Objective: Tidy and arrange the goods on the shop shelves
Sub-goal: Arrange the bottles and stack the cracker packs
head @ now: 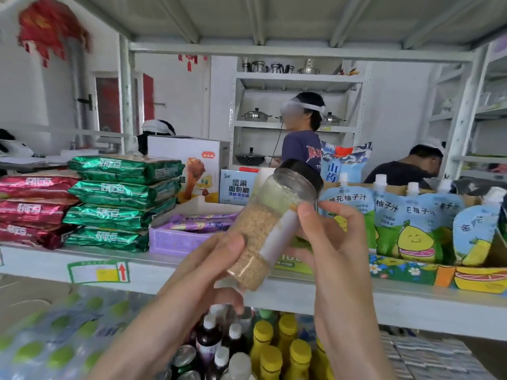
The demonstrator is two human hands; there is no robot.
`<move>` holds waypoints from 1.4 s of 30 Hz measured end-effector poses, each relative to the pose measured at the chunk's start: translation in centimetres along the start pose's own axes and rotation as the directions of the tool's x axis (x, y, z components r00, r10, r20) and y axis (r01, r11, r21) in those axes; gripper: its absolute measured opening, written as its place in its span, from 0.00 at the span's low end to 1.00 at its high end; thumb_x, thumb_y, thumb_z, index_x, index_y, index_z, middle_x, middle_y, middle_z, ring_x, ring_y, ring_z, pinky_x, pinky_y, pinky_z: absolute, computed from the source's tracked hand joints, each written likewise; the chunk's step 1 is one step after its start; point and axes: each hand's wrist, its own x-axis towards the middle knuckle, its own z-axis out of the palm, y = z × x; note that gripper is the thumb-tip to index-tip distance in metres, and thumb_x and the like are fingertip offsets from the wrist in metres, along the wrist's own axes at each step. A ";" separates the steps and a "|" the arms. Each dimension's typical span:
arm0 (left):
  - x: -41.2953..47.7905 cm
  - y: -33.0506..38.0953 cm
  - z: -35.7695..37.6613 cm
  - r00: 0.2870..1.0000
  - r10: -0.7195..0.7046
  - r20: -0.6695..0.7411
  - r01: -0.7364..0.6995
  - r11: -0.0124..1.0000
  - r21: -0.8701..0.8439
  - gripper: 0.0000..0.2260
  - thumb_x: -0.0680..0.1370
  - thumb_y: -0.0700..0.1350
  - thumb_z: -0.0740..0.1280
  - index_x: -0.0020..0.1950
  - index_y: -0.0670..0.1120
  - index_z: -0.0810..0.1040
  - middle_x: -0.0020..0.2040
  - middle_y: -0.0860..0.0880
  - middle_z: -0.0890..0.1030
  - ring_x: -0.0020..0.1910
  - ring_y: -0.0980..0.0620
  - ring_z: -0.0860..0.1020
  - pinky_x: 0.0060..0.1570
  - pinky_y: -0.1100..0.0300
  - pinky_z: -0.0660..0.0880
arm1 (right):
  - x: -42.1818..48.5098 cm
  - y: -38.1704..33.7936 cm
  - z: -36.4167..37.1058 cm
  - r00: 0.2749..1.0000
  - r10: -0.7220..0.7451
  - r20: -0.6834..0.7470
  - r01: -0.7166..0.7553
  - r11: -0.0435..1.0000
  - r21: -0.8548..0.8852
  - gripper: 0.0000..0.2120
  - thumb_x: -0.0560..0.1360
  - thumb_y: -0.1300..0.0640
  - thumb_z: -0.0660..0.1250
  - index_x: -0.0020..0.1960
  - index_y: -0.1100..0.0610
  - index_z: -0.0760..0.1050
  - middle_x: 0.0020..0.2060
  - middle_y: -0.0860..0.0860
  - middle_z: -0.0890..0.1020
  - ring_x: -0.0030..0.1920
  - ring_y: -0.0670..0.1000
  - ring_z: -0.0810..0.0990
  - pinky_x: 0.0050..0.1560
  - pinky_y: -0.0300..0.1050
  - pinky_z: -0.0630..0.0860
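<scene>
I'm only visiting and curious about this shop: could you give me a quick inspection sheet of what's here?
Surface: white shelf, price label on its edge.
Job's things: tilted jar, black lid, tan grains inside; green packets and red packets stacked; juice pouches standing.
Clutter: purple box of wrapped bars.
Hands: left hand and right hand both grip the jar.
Cables: thin dark cable by a person behind.
Surroundings: pots on back shelves; bottles below.

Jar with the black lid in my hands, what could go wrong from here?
1. The jar is tilted and held in mid-air by the left hand and right hand; if the grip slips, it could fall onto the bottles below.
2. Pushing it onto the crowded shelf could topple the upright juice pouches.
</scene>
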 end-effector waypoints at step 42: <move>0.5 0.1 2.2 0.735 0.677 -0.023 -0.387 0.448 0.806 0.42 0.66 0.46 0.82 0.74 0.58 0.64 0.61 0.60 0.65 0.55 0.58 0.74 0.41 0.49 0.80 | 1.0 -0.9 -4.7 0.986 -0.136 0.096 0.162 0.916 -0.367 0.16 0.81 0.71 0.58 0.55 0.57 0.81 0.48 0.51 0.86 0.49 0.51 0.85 0.45 0.51 0.85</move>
